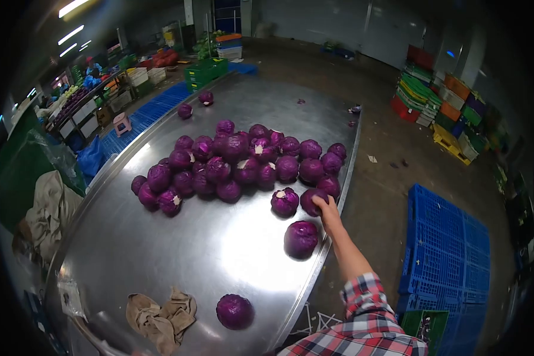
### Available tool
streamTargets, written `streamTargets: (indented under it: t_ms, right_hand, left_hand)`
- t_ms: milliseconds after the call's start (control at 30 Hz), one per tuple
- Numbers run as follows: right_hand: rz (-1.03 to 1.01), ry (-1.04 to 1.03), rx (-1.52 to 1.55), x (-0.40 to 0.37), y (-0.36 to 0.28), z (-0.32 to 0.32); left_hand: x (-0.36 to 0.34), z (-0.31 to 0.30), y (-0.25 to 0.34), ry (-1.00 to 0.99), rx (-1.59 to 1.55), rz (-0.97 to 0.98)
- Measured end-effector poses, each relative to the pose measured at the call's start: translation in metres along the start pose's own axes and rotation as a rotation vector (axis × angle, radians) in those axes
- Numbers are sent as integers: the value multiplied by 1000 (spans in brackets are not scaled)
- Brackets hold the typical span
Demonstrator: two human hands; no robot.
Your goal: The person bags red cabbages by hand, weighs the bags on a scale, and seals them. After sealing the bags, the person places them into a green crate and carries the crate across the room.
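My right hand grips a red cabbage near the right edge of the metal table. Just left of it lies a cabbage with a pale cut stem, and a larger cabbage rests below. Several purple cabbages form a heap across the middle of the table. One cabbage sits alone near the front, beside a crumpled brown cloth. My left hand does not show.
Blue plastic pallets lie right of the table, with a green crate in front. Stacked crates stand at the far right. Green crates are behind the table's far left end, and a pink stool is at the left.
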State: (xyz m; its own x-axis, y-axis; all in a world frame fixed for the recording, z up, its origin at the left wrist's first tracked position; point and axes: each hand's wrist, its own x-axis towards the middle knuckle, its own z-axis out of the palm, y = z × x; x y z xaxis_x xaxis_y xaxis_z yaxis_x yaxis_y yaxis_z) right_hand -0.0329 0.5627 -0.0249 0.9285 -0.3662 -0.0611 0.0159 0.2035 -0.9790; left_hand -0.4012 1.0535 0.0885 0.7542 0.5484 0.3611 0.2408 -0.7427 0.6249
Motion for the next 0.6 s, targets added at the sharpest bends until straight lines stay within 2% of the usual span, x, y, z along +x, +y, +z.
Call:
streamTargets:
  t_ms: [33, 100, 133, 167, 200, 233, 267, 300, 333, 367, 467, 500, 533, 600]
  right_hand:
    - [-33, -169, -23, -21, -14, 3]
    - [238, -595, 105, -92, -65, 34]
    - [272, -696, -422, -92, -6, 33]
    - [430, -992, 34, -150, -18, 52]
    - [683, -1015, 239, -214, -74, 80]
    - [874, -1098, 482, -256, -57, 95]
    - [1057, -1066, 318, -291, -45, 103]
    - [1322, -1086, 436, -327, -1, 111]
    - [1445, -1111, 428, -344, -3, 118]
    - [1557, -1013, 452, -358, 12, 121]
    - [1507, -768, 755, -397, 10, 132]
    - [1598, -885, 383, -392, 108, 130]
    - [1002, -1048, 114, -393, 85, 130]
    - [-234, -1130, -379, -385, -11, 139]
  left_hand:
    - [-5, 12, -14, -314, 392, 118]
    - [-9, 57, 3, -655, 519, 280]
    - [-15, 73, 8, -747, 492, 289]
    - [-21, 84, 11, -839, 462, 298]
    - [-26, 91, 9, -780, 318, 269]
    - [-30, 95, 6, -721, 178, 239]
    - [-33, 94, 5, -661, 40, 209]
    - [-32, 86, 14, -733, -131, -162]
    - [-36, 80, 13, -676, -140, -165]
    - [-39, 74, 11, -620, -148, -167]
    - [-46, 45, 28, -562, -162, -142]
    - [-50, 40, 30, -532, -160, -109]
    - [-53, 35, 31, -501, -158, -77]
    - [-48, 24, 38, -489, -257, -134]
